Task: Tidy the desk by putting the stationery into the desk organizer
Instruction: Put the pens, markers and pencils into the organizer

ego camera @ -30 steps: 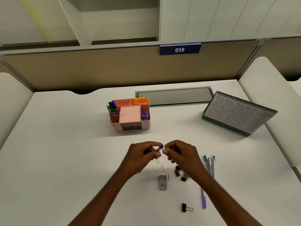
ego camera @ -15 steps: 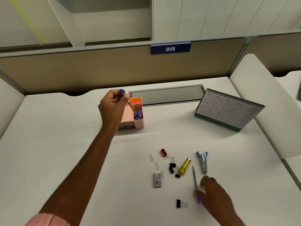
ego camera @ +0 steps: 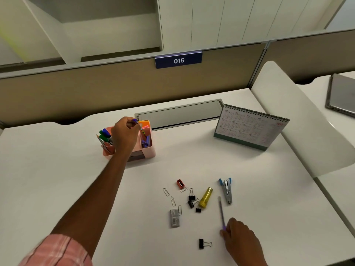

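Observation:
A pink desk organizer (ego camera: 148, 151) stands on the white desk (ego camera: 57, 169), with markers in its left slot. Over its right compartment my left hand (ego camera: 124, 134) pinches the blue-capped top of a multicoloured pencil (ego camera: 142, 131), whose lower end dips into that slot. Near the front edge my right hand (ego camera: 240, 239) grips the lower end of a purple pen (ego camera: 221, 210) lying on the desk. Loose items lie between: paper clips (ego camera: 172, 200), black binder clips (ego camera: 192, 201), a red sharpener (ego camera: 180, 184), a yellow tube (ego camera: 206, 197), a stapler (ego camera: 227, 190) and a grey staple box (ego camera: 175, 217).
A desk calendar (ego camera: 249, 127) stands at the back right. A grey cable-tray lid (ego camera: 178, 114) runs along the back edge, under the partition marked 015. One more binder clip (ego camera: 203, 243) lies near the front. White side panels flank the desk.
The hands, which met over the clips, have parted. My left hand carried the pencil up to the organizer and lowered its tip into the right slot. My right hand dropped onto the purple pen.

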